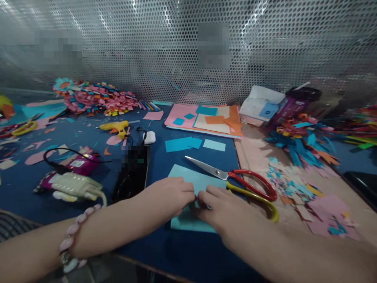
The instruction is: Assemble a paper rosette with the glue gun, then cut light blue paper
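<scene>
A light blue sheet of paper lies on the dark blue table top in front of me. My left hand rests on it with the fingers curled and pressed onto the sheet. My right hand meets it from the right, fingertips pinching the paper where the two hands touch. Red and yellow handled scissors lie just beyond my right hand, blades pointing left. A beaded bracelet is on my left wrist.
A black phone, a white power strip, a yellow glue gun and white earbuds case lie to the left. Stacked coloured sheets sit behind. Paper scraps and cut strips cover the right; a perforated metal screen closes the back.
</scene>
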{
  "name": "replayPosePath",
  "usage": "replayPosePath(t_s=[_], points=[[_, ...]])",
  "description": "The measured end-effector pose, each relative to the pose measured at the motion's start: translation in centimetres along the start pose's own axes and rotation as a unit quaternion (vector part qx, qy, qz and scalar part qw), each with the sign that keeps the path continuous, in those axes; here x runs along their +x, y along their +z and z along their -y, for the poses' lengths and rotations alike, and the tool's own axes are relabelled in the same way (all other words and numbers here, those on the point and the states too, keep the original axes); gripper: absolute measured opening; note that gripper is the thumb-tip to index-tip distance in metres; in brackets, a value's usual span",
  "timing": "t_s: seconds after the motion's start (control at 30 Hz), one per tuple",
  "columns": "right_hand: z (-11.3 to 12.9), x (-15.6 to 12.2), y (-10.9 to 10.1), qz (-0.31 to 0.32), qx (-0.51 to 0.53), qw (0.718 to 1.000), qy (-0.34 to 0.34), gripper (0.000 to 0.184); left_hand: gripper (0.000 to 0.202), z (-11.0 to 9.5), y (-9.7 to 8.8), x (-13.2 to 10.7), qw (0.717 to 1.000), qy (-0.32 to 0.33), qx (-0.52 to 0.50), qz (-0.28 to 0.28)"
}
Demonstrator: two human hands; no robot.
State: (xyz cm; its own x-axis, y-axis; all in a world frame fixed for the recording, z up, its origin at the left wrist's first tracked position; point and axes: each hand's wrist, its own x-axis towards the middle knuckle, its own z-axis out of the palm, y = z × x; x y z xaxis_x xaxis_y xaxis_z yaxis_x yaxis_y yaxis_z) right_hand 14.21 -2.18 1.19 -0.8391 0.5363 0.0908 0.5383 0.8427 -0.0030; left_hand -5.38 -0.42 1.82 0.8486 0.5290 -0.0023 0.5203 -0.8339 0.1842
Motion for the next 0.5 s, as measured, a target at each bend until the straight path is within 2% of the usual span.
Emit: replayPosePath(t_s=[0.17,0.23,0.37,0.5], points=[[3.5,-2.1,1.6,-0.132,-0.073,0.988,0.039,0.011,0.021,-0.4,0.8,-0.3,0.999,0.0,0.031,-0.007],[4.9,-3.2,2.3,-0.172,-0.095,0.979,0.057,0.019,0.023,-0.7,1.0,-0.4,0.998,0.001,0.064,-0.007],[6.6,-4.6,3.2,-0.197,-0.123,0.971,0.056,0.045,0.023,-1.7,1.2,-0.6,0.991,-0.007,0.132,-0.005],[7.0,-4.7,3.2,-0.198,-0.146,0.967,0.071,0.049,0.018,-2.7,0.6,-0.4,0.987,-0.013,0.161,0.02]])
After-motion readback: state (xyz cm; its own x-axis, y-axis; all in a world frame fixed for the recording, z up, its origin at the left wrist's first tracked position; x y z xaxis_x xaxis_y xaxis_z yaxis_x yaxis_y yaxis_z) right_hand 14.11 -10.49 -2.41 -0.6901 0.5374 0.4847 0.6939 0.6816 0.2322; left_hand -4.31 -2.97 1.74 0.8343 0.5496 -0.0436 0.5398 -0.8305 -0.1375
